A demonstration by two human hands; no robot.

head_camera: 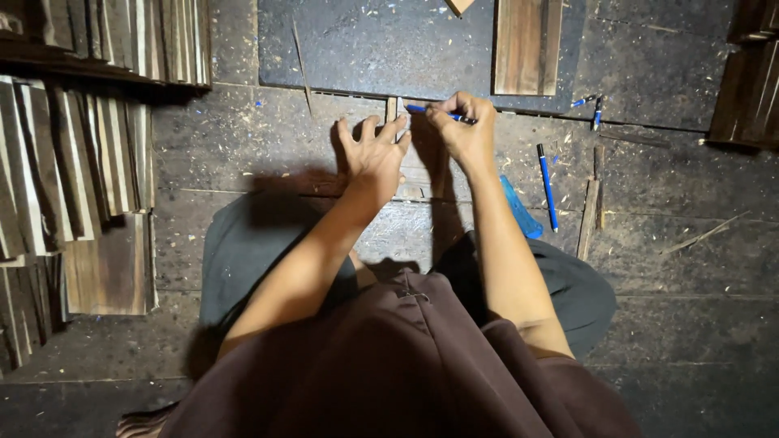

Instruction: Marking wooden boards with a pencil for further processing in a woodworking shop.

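Observation:
My left hand [372, 150] lies flat with fingers spread on a thin wooden strip [393, 108] on the floor, pressing it down. My right hand [462, 126] is closed around a blue pen [430, 111], its tip pointing left at the strip's upper end, just right of my left fingertips. Most of the strip is hidden beneath my left hand. Both hands sit at the near edge of a dark flat board [365, 45].
A brown wood piece [526, 45] lies on the dark board. A second blue pen [548, 185], a blue object [519, 209] and small wood sticks [589, 215] lie right of my arm. Stacks of wood slats [65, 162] stand left, more slats [751, 89] right.

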